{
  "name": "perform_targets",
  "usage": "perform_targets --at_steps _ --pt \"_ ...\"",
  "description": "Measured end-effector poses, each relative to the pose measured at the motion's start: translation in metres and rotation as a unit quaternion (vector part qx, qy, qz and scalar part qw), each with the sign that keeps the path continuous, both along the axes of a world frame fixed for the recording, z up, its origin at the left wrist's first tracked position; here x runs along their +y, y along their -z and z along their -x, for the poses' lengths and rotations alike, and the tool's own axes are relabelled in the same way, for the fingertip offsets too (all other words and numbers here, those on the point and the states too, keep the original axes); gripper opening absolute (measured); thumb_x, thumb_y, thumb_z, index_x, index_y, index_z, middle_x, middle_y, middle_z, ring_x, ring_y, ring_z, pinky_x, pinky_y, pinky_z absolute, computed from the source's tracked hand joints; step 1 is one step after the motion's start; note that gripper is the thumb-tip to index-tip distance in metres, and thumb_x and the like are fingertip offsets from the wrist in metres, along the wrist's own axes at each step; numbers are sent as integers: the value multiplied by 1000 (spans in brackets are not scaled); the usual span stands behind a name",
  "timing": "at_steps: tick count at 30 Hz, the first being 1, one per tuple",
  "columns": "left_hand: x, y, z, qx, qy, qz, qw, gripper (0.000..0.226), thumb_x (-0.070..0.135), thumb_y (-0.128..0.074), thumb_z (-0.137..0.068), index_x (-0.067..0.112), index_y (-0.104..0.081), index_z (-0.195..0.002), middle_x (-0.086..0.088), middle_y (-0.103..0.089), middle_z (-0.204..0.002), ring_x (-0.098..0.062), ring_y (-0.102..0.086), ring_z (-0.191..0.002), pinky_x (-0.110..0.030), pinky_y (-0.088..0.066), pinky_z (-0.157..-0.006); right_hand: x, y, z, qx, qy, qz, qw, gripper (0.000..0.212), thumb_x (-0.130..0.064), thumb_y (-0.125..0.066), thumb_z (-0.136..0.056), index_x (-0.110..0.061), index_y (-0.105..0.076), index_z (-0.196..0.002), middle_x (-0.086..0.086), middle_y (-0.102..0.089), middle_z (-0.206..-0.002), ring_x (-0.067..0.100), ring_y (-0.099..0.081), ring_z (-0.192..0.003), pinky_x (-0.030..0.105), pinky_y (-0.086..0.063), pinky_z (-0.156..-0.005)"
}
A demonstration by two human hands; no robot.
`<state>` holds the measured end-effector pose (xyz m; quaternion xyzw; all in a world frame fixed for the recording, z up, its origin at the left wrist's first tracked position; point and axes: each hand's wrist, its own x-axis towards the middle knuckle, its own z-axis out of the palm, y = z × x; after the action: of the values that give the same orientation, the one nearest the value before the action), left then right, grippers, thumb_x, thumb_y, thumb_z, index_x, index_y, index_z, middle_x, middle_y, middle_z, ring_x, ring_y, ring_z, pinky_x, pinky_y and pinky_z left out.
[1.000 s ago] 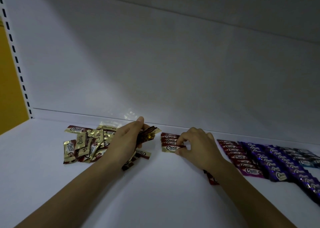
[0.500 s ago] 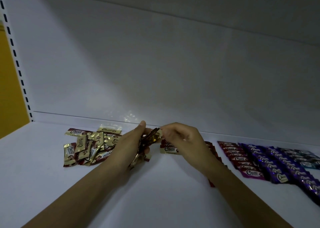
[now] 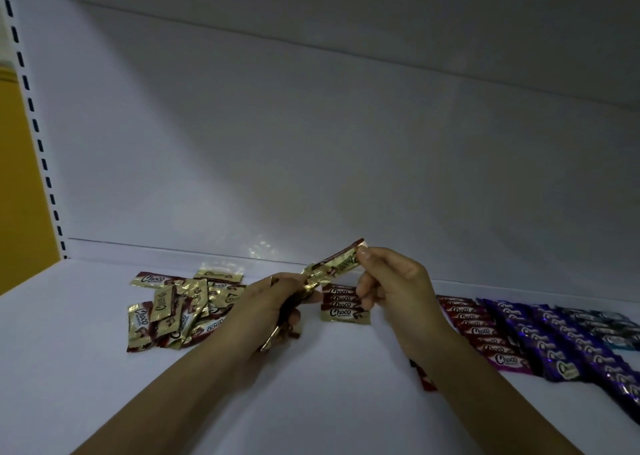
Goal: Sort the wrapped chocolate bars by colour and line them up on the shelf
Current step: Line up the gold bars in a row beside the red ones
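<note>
A: From the head view, what is each hand doing?

B: The right hand pinches one gold-wrapped Choco bar by its upper end, thumb and forefinger closed on the wrapper. The bar is lifted above the shelf. The left hand is curled round a bundle of gold bars. The bar's lower end meets that bundle, and I cannot tell whether it is free of it.

A: So where is the risk?

B: If it snags, a tug could spill the bundle onto the shelf. The slick foil could also slip from so small a pinch.

A: And the landing spot?

B: The short gold row lies just below the right hand, between the loose gold pile and the magenta row. A careless set-down could nudge those overlapped bars askew.

A: Anything else?

B: A red bar lies half hidden under the right forearm, and the arm could drag it. The light is dim too, so I judge gold and brown-red wrappers easy to confuse. The purple rows sit well apart, out of harm's way.
</note>
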<state>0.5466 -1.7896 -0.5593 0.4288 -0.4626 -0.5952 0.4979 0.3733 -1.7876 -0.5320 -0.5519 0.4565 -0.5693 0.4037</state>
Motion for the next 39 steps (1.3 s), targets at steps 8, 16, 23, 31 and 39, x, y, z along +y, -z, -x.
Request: perform_targets --at_steps 8,16,23,31,39 --pt "-5 1 -9 14 -51 -36 998 34 34 -54 -94 12 -75 -80 -7 -64 -65 -16 -37 -49 -22 -26 -44 -1 -11 10 -74 5 -35 997 15 -15 -63 -87 -7 -65 -100 9 -74 -89 19 -71 -80 20 -55 -63" --pt "-9 1 -11 -6 -71 -18 997 25 31 -51 -95 14 -70 -95 -1 -76 -91 -13 -47 -56 -20 -32 -42 0 -11 11 -42 7 -66 997 12 0 -55 -86 -8 -63 -83 14 -64 -89 24 -60 -88 30 -47 -87" --pt "-7 0 -11 -9 -71 -13 997 24 30 -51 -95 13 -69 -97 2 -76 -89 -10 -48 -53 -17 -32 -35 -3 -7 11 50 48 -27 997 12 -4 -61 -86 -11 -68 -93 2 -72 -87 6 -68 -78 17 -53 -68" --pt "-9 1 -11 -15 -69 -3 997 22 30 -52 -95 16 -69 -96 3 -76 -89 -10 -49 -54 -20 -33 -38 -10 4 13 202 57 15 978 15 -6 -69 -83 -16 -74 -93 -3 -70 -79 4 -64 -69 11 -45 -58" --pt "-13 4 -11 -13 -65 -13 998 22 30 -51 -96 16 -68 -97 2 -76 -86 -11 -47 -51 -20 -33 -39 -10 19 8 425 46 -12 904 12 -15 -72 -81 -23 -76 -89 -16 -63 -78 -4 -56 -75 18 -47 -85"
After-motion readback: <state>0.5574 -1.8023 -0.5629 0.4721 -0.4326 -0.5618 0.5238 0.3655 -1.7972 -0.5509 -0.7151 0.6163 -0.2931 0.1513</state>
